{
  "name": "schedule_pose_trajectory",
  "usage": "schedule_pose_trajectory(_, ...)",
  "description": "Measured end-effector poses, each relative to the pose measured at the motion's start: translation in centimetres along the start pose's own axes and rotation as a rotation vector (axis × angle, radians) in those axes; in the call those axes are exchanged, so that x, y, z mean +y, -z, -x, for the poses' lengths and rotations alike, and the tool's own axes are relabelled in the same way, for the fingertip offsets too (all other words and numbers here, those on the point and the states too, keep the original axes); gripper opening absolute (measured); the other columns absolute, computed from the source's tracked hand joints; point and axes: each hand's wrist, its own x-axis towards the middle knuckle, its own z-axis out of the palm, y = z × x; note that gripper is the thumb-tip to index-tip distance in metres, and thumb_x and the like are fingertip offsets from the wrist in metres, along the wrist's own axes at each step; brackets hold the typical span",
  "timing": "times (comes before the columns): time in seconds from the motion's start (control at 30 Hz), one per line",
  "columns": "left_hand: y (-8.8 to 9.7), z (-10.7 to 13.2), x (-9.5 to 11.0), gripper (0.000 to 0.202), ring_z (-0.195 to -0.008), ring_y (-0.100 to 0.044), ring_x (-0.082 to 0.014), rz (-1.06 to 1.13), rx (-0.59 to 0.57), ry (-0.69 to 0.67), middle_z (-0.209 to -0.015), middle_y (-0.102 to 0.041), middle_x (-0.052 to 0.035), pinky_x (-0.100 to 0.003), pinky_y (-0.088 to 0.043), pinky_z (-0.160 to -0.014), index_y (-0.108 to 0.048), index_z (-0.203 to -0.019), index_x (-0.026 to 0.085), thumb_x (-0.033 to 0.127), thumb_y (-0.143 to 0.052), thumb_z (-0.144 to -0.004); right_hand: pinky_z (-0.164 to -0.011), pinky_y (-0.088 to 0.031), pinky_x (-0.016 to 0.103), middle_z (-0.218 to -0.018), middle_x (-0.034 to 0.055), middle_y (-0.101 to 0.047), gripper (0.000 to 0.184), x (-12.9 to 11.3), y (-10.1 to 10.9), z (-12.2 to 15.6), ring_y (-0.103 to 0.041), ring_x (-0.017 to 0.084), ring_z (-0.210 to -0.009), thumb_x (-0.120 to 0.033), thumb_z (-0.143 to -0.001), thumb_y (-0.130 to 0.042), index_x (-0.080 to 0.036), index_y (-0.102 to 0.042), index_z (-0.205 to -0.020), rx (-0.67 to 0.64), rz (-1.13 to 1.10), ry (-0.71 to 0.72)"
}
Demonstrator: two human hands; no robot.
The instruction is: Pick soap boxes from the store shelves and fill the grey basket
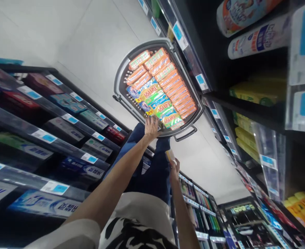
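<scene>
A grey shopping basket stands in the aisle in front of my legs, filled with packets in rows. Orange-wrapped bars fill its far and right parts, while several green, blue and yellow packs lie toward the near left. My left hand reaches over the near rim, fingers stretched out against the packs there; its fingertips are partly hard to make out. Low beside my leg, outside the basket, my right hand is closed on a small white and yellow packet.
Shelves with toothpaste boxes run along the left. On the right, a dark shelf bears spray cans and yellow packs, close to the basket's side. Pale floor tiles stretch beyond the basket. The basket's handle sticks out.
</scene>
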Motion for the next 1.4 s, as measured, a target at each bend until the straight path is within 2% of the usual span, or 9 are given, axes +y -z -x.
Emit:
schedule_pose_trajectory(0.2, -1.8, -1.5, 0.5, 0.097, -0.148, -0.025, -0.0488, 0.001, 0.068, 0.068, -0.16, -0.032, -0.0307, -0.061, -0.013, -0.123, -0.031, -0.157, 0.0, 0.037, -0.073, -0.078, -0.065, -0.048, 0.024, -0.105, 0.0043, -0.072, 0.056, -0.6, -3.9, -0.8, -0.067, 0.018, -0.086, -0.052, -0.074, -0.065, -0.02, -0.061, -0.119, -0.04, -0.145, -0.043)
schedule_pose_trajectory(0.4, 1.6, 0.5, -0.3, 0.093, -0.134, -0.042, -0.0472, 0.105, 0.099, 0.101, -0.152, -0.041, -0.0268, -0.056, -0.035, -0.113, -0.046, -0.15, 0.011, 0.039, -0.083, -0.069, -0.096, -0.057, 0.041, -0.12, 0.0041, -0.07, 0.058, -6.0, -4.7, 2.4, -0.067, 0.024, -0.114, -0.044, -0.07, -0.076, -0.025, -0.058, -0.122, -0.336, -0.339, -0.029)
schedule_pose_trajectory(0.6, 7.8, 10.7, 0.0, 0.057, -0.143, -0.042, -0.039, 0.532, 0.078, 0.099, -0.151, -0.046, -0.0203, -0.049, -0.038, -0.117, -0.063, -0.131, 0.016, 0.045, -0.073, -0.083, -0.095, -0.06, 0.044, -0.135, 0.0056, -0.065, 0.063, -13.3, 0.1, 8.8, -0.066, 0.028, -0.12, -0.034, -0.064, -0.085, -0.028, -0.063, -0.123, -0.564, -0.289, 0.263)
schedule_pose_trajectory(0.67, 9.9, 15.0, 0.5, 0.046, -0.126, -0.06, -0.0282, 0.643, 0.066, 0.026, -0.137, -0.06, -0.0128, -0.038, -0.049, -0.107, -0.064, -0.13, 0.021, 0.043, -0.062, -0.089, -0.088, -0.062, 0.04, -0.13, 0.0055, -0.069, 0.063, -15.8, 2.0, 10.9, -0.07, 0.028, -0.113, -0.034, -0.062, -0.086, -0.029, -0.066, -0.122, -0.6, -0.245, 0.337)
schedule_pose_trajectory(0.8, 14.2, 23.5, 3.2, 0.056, -0.112, -0.067, -0.0265, 1.316, -0.123, -0.116, -0.127, -0.069, -0.0116, -0.035, -0.056, -0.084, -0.054, -0.14, 0.021, 0.048, -0.048, -0.09, -0.064, -0.06, 0.039, -0.105, 0.0053, -0.077, 0.055, -20.5, 6.2, 16.2, -0.073, 0.028, -0.083, -0.044, -0.057, -0.086, -0.03, -0.072, -0.108, -0.654, -0.309, 0.45)
schedule_pose_trajectory(0.9, 18.3, 29.0, 6.3, 0.069, -0.102, -0.069, -0.0299, 1.604, -0.192, -0.31, -0.111, -0.073, -0.0161, -0.036, -0.054, -0.077, -0.059, -0.132, 0.016, 0.065, -0.047, -0.084, -0.073, -0.061, 0.042, -0.118, 0.0068, -0.075, 0.068, -23.2, 10.4, 21.0, -0.072, 0.032, -0.097, -0.046, -0.05, -0.09, -0.032, -0.073, -0.115, -0.798, -0.414, 0.593)
schedule_pose_trajectory(1.13, 27.9, 37.6, 13.2, 0.103, -0.086, -0.07, -0.0283, 1.506, -0.003, -0.443, -0.1, -0.073, -0.0164, -0.039, -0.055, -0.067, -0.063, -0.115, 0.017, 0.089, 0.003, -0.081, -0.093, -0.059, 0.049, -0.133, 0.0091, -0.067, 0.089, -26.6, 18.9, 30.8, -0.066, 0.036, -0.118, -0.054, -0.042, -0.093, -0.033, -0.07, -0.125, -0.855, -0.49, 0.907)
schedule_pose_trajectory(1.27, 28.6, 40.0, 16.4, 0.097, -0.072, -0.069, -0.0245, 1.54, -0.024, -0.44, -0.081, -0.073, -0.0118, -0.036, -0.056, -0.064, -0.067, -0.103, 0.017, 0.092, -0.009, -0.085, -0.106, -0.052, 0.054, -0.137, 0.0142, -0.065, 0.094, -26.9, 20.1, 35.2, -0.061, 0.04, -0.128, -0.069, -0.042, -0.091, -0.025, -0.071, -0.123, -0.88, -0.467, 1.028)
schedule_pose_trajectory(1.4, 26.8, 41.5, 17.3, 0.084, -0.072, -0.073, -0.0238, 1.633, -0.079, -0.342, -0.085, -0.077, -0.0115, -0.033, -0.057, -0.061, -0.069, -0.117, 0.014, 0.085, -0.029, -0.093, -0.111, -0.049, 0.051, -0.147, 0.0103, -0.059, 0.086, -25.7, 19.7, 37.2, -0.055, 0.035, -0.136, -0.049, -0.05, -0.096, -0.029, -0.067, -0.128, -0.761, -0.575, 1.147)
